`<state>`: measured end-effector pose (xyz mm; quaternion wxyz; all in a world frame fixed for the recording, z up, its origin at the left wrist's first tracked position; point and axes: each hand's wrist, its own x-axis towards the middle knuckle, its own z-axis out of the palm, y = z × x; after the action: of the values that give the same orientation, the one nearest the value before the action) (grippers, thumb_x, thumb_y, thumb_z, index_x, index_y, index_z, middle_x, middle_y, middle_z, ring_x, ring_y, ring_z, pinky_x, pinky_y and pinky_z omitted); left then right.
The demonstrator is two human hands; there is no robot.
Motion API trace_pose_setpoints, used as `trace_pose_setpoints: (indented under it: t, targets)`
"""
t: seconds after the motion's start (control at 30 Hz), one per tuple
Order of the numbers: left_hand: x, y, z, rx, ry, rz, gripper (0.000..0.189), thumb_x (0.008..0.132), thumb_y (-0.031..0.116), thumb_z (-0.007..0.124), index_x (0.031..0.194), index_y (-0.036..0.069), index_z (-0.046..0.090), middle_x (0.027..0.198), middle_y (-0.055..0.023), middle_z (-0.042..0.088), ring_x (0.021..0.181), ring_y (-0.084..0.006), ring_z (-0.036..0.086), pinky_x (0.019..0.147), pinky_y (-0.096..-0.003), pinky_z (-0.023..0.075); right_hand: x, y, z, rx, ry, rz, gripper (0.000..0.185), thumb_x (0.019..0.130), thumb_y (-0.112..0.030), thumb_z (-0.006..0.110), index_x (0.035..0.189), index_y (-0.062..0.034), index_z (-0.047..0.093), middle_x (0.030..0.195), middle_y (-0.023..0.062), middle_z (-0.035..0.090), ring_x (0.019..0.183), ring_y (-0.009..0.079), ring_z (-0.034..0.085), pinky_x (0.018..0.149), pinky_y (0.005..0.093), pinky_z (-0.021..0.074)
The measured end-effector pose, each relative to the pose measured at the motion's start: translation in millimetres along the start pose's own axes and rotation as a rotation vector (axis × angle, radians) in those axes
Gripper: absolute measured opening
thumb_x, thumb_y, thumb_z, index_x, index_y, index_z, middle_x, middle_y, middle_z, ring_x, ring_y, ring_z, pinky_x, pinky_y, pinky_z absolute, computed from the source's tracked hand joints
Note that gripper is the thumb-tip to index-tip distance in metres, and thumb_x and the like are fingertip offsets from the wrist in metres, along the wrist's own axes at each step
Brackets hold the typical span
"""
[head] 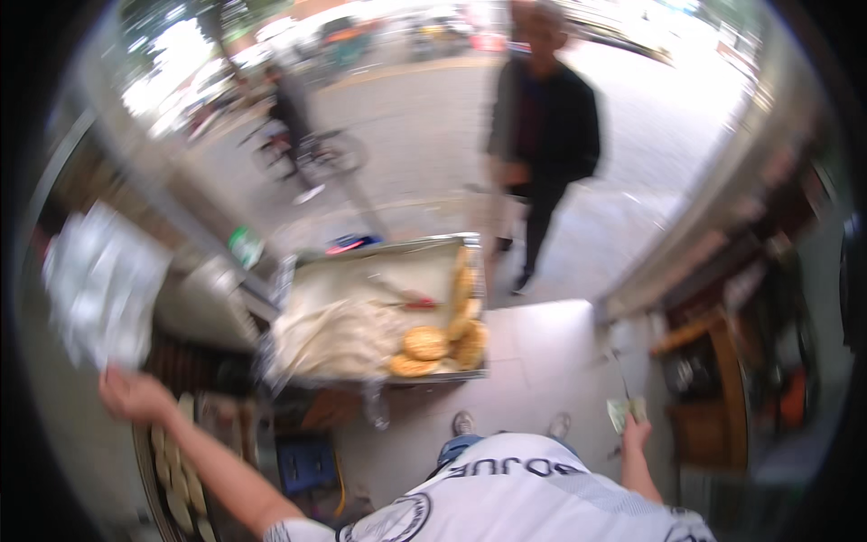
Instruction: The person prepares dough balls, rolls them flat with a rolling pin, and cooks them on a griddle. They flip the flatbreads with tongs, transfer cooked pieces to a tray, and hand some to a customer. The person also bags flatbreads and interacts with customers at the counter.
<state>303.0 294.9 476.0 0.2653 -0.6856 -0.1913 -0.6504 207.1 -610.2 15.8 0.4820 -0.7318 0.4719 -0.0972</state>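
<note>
At the far left my left hand (132,396) is raised with closed fingers at the lower end of a bunch of clear plastic bags (105,284); the blur hides whether the bags hang from something. Low on the right, my right hand (637,430) pinches a greenish paper, seemingly a banknote (618,413). Between the hands stands a metal tray (433,381) lined with pale cloth. Round sesame-topped flatbreads (425,343) are stacked in its right corner and along its right side. A utensil with a red part (420,301) lies on the cloth.
A person in dark clothes (548,129) stands beyond the tray; another person with a bicycle (291,129) is at the upper left. Pale dough pieces (177,467) lie in rows at lower left, near a blue box (306,465). Wooden furniture (708,433) stands at right.
</note>
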Motion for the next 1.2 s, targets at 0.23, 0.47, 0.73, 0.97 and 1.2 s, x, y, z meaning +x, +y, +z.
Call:
trace_pose_setpoints:
  t: [0.23,0.47,0.73,0.97,1.2]
  targets:
    - [-145,356,-147,-0.976,-0.389,-0.039,0.029,0.117,0.016,0.050,0.107,-0.005,0.067,0.106,-0.0232,0.067,0.089,-0.0423,0.063,0.080,-0.0534,0.0505,94,112,-134,0.315,0.531,0.148,0.025,0.089,-0.015,0.077,0.105,0.0033,0.077,0.084,0.0151,0.076,0.065,0.0257,0.074,0.049,0.0420,0.0560]
    - [-259,641,-403,-1.552,-1.658,-0.573,0.059,0.117,0.035,0.052,0.154,-0.011,0.049,0.149,-0.0248,0.058,0.136,-0.0345,0.060,0.113,-0.0432,0.0522,250,170,-371,0.963,0.754,0.501,0.021,0.104,-0.011,0.057,0.116,0.0040,0.066,0.087,0.0161,0.070,0.057,0.0257,0.067,0.042,0.0384,0.0534]
    - [-225,753,-549,-1.592,-1.812,-0.212,0.059,0.116,0.033,0.057,0.154,-0.011,0.047,0.147,-0.0223,0.055,0.137,-0.0299,0.057,0.111,-0.0408,0.0537,412,238,-594,1.085,0.900,0.447,0.022,0.110,-0.012,0.056,0.129,-0.0016,0.058,0.109,0.0131,0.066,0.086,0.0235,0.067,0.063,0.0378,0.0602]
    - [-198,812,-598,-1.374,-2.076,-0.266,0.040,0.118,0.028,0.049,0.137,-0.004,0.063,0.119,-0.0070,0.067,0.104,-0.0140,0.061,0.091,-0.0286,0.0499,404,249,-513,0.903,0.800,0.683,0.036,0.111,-0.031,0.058,0.085,-0.0073,0.065,0.066,0.0042,0.060,0.053,0.0162,0.058,0.045,0.0267,0.0462]
    - [-191,781,-597,-1.716,-1.653,0.019,0.033,0.112,0.012,0.047,0.115,-0.008,0.073,0.138,-0.0170,0.068,0.104,-0.0182,0.066,0.092,-0.0305,0.0505,268,-4,-206,1.034,-1.136,0.485,0.070,0.109,-0.059,0.057,0.152,-0.0036,0.056,0.141,0.0155,0.071,0.127,0.0262,0.068,0.105,0.0452,0.0553]
